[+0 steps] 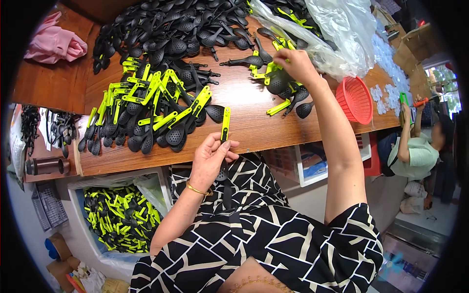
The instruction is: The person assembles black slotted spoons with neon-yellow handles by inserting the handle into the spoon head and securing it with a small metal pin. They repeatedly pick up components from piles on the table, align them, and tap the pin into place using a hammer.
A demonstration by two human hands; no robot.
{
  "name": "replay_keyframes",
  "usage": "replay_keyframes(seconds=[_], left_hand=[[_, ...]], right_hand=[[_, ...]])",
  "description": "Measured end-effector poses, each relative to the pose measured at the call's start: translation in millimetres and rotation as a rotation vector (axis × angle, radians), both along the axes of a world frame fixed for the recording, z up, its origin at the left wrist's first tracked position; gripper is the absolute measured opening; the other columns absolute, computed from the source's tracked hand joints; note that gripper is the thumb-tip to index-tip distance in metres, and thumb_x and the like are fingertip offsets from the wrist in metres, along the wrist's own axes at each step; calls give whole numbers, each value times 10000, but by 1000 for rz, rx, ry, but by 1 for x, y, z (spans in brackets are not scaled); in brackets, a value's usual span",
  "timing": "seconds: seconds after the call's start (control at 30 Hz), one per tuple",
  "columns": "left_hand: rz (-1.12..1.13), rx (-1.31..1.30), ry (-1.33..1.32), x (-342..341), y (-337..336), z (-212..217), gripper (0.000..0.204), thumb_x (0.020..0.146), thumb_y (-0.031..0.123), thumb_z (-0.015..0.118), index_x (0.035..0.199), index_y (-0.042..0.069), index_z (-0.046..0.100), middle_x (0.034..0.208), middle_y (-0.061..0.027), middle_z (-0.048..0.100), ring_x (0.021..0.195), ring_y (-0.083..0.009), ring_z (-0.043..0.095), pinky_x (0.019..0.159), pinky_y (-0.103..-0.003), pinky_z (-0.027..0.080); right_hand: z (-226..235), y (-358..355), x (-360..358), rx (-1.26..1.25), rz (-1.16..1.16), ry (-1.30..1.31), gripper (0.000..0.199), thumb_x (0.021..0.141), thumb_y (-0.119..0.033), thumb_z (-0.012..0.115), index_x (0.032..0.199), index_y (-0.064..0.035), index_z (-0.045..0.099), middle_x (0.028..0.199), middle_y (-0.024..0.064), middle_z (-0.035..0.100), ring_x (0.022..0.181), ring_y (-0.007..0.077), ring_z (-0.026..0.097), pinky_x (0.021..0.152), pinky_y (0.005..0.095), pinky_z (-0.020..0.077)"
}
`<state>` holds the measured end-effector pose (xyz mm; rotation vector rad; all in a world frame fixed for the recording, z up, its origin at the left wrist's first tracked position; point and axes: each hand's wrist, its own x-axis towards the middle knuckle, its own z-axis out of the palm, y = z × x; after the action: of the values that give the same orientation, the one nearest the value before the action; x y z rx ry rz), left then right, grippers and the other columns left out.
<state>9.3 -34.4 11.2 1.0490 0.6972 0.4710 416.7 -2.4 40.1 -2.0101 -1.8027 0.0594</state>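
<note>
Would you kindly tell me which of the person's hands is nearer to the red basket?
Right. The right hand reaches into the spoons just left of the red basket; the left hand holds a green-handled spoon at the table's near edge, much farther away.

The left hand [210, 158] pinches a yellow-green plastic handle [225, 124]; beyond it, the right hand [293, 64] reaches among black slotted plastic spoons [281, 83] on the wooden surface [244, 97].

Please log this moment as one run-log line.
left hand: holds black-and-yellow ladle | right hand: on small ladle pile | surface: wooden table
</note>
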Motion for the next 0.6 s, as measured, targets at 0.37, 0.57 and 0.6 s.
replay_keyframes(seconds=[0.37, 0.57, 0.6], left_hand=[[-43, -49, 19, -2, 9, -7, 299, 1090, 182, 609, 1345, 26, 604, 1138, -134, 755, 869, -163, 757, 756, -260, 577], [-15, -131, -17, -6, 9, -13, 297, 1090, 191, 610, 1337, 27, 607, 1148, -138, 754, 906, -176, 767, 783, -261, 591], [-16, -136, -22, -5, 9, -12, 299, 1092, 194, 608, 1340, 27, 606, 1154, -138, 753, 912, -176, 767, 791, -263, 592]], right_hand=[[-5, 37, -51, -21, 167, -326, 238, 945, -223, 710, 1172, -225, 781, 1282, 55, 693, 1214, 299, 610, 1054, 456, 463], [-12, 46, -42, -112, 188, -143, 236, 959, -254, 682, 1169, -215, 785, 1288, 82, 700, 1207, 325, 647, 1027, 429, 522], [-14, 41, -43, -35, 195, -165, 221, 958, -254, 693, 1144, -177, 786, 1217, 102, 726, 1171, 335, 666, 998, 438, 534]])
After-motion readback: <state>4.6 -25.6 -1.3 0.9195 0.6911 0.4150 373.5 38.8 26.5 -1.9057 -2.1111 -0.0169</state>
